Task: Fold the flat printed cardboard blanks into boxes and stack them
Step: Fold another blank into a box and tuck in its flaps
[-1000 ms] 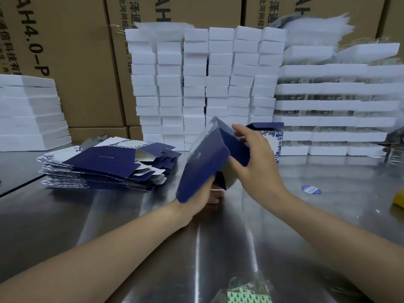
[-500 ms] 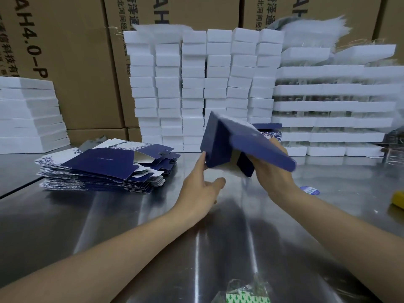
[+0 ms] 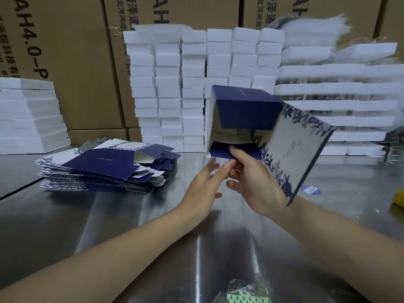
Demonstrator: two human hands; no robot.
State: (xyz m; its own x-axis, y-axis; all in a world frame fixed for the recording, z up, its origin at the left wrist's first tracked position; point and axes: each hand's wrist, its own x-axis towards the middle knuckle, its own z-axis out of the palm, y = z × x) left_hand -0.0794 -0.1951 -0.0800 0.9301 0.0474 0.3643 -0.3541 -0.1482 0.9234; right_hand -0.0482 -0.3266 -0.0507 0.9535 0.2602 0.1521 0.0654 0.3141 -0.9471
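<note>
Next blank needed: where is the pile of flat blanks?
Head view: the pile of flat blanks lies on the table, left of the left hand, before the white box stacks.

Far beyond the left hand [image 3: 203, 186], a tall brown cardboard carton [image 3: 72, 68] carries "AH4.0-P" in black, turned sideways, beside the Chinese characters "科技有". Behind both hands, a second brown carton [image 3: 196, 12] shows "AH" and "北河间". Print on the dark blue and white cardboard box [image 3: 244, 110] gripped by the right hand [image 3: 253, 184] is unreadably small.
</note>
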